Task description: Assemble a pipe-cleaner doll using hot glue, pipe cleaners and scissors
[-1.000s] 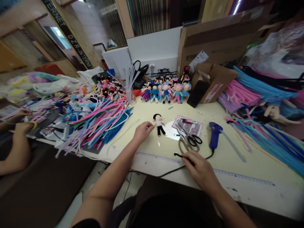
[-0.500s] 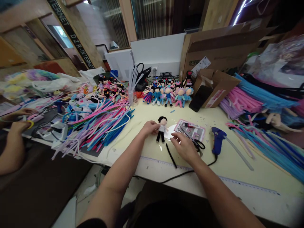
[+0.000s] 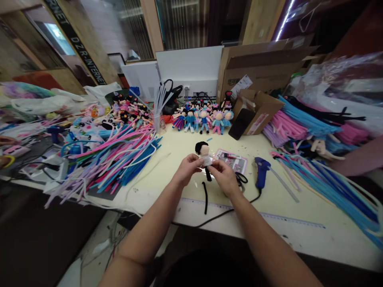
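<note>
Between my two hands is a small pipe-cleaner doll (image 3: 204, 149) with black hair, a pale face, a white top and black legs. My left hand (image 3: 189, 167) is closed on its left side at the body. With its fingers, my right hand (image 3: 223, 173) grips the other side near the top and legs, partly hiding them. Just below the doll, a short black pipe cleaner (image 3: 205, 199) lies on the table. Scissors (image 3: 241, 178) with black handles rest beside my right hand, near a pink-edged card (image 3: 239, 162) with a small tube on it.
A blue glue gun (image 3: 262, 173) with a dark cord and a clear glue stick lies at right. Pipe cleaners (image 3: 125, 159) are heaped at left, more (image 3: 335, 191) at right. Finished dolls (image 3: 204, 120) stand at the back beside a cardboard box (image 3: 263, 111). A ruler strip (image 3: 293, 220) runs along the front.
My right hand has moved left and taken hold of the doll, which is now tilted and held by both hands. The whole view has shifted slightly.
</note>
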`<state>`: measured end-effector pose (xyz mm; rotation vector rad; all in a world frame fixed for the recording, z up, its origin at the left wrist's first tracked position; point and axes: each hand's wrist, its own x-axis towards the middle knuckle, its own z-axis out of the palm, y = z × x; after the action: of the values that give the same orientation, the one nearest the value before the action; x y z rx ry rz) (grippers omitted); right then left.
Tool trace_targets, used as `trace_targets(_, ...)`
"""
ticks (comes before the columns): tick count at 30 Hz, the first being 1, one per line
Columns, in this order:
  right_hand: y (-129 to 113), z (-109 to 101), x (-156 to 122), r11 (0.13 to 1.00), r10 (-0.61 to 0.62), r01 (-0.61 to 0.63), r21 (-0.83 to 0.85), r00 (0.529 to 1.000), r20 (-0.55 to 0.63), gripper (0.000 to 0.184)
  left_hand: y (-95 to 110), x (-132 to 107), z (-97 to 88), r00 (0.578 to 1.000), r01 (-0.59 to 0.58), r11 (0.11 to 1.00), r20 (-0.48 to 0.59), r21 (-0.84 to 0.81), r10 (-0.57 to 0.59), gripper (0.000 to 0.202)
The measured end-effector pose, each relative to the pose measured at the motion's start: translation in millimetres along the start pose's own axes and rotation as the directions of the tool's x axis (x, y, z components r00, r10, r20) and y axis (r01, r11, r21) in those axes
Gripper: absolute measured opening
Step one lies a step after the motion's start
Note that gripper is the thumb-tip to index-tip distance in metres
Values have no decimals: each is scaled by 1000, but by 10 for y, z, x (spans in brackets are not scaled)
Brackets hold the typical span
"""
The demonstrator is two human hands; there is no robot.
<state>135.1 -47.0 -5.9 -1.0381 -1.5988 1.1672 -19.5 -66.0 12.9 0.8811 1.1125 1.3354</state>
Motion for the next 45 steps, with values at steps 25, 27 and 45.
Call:
trace_targets(25,124,-348,70,992,57,-19,126,952,-301,20,19,379,163,991,98,985,106,-144,-83,49)
trace_targets(27,156,-384,104,968,105,-20,252,939,-328,24,13,415,136,989,84,981,137,-173,-60,48)
trace_targets(45,88,-175,44,946,219,-229,230,973,68,33,-130,337,96,923,76,991,383,-110,-28,54)
